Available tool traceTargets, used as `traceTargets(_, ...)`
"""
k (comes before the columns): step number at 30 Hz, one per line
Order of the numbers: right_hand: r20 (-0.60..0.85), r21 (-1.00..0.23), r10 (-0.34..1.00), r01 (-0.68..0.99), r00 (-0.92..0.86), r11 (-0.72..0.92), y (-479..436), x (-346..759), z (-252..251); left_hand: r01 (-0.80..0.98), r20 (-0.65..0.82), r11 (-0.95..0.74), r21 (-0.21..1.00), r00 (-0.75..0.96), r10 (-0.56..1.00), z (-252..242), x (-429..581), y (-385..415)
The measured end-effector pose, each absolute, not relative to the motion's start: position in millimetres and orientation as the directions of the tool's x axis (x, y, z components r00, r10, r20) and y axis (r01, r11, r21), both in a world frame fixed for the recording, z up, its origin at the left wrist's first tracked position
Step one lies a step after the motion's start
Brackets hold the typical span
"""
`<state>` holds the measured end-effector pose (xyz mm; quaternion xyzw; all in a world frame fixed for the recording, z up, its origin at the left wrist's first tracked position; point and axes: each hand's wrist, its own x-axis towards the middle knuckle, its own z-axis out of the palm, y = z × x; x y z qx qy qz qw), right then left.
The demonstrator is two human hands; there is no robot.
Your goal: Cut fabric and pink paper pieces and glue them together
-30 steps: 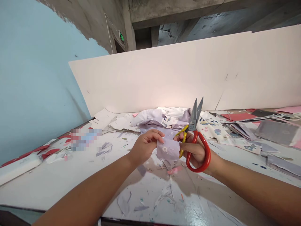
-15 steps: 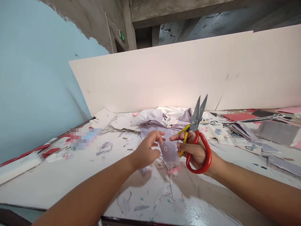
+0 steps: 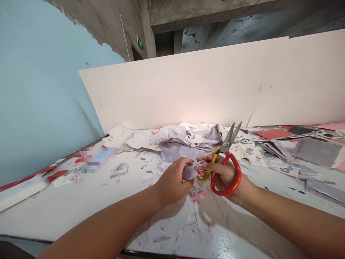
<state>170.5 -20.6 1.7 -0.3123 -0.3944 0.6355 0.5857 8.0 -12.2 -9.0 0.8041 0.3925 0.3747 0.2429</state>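
My left hand (image 3: 175, 180) is closed on a crumpled piece of lavender fabric (image 3: 191, 172) in front of me. My right hand (image 3: 222, 172) is closed around red-handled scissors (image 3: 232, 180), their blades parted and pointing up and away. Tucked in the same hand is a small yellow tool (image 3: 210, 169), bent like thread snips; its blades are hidden. The right fingertips reach the edge of the lavender piece. Just beyond both hands lies a heap of lavender and white flowered fabric (image 3: 175, 153).
Scraps and thread ends litter the white tabletop (image 3: 102, 208). Flowered fabric (image 3: 248, 149) and a grey folded piece (image 3: 316, 153) lie at the right. A tall white panel (image 3: 188, 90) stands behind, beside a blue wall (image 3: 48, 90). At the left is a white box-like object (image 3: 24, 190).
My left hand has moved right and closed on lavender fabric, which is now bunched between the hands. The scissors have tilted to the right and dropped slightly.
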Motion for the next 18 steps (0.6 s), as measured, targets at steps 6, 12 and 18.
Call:
traceTargets(6,0.010,-0.885,0.998,-0.466,-0.069,-0.024,-17,174,6,0.129,0.071,-0.119,0.985,0.326,0.943,0,9,-3)
traceTargets(12,0.114,-0.964,0.979,-0.257,-0.167,0.068,-15,177,-3,-0.042,-0.105,0.149,0.988,0.523,0.846,3,4,3)
traceTargets(18,0.071,-0.989,0.990,-0.137,-0.124,0.054,-17,178,-6,-0.016,-0.088,0.119,0.993,0.581,0.809,1,1,5)
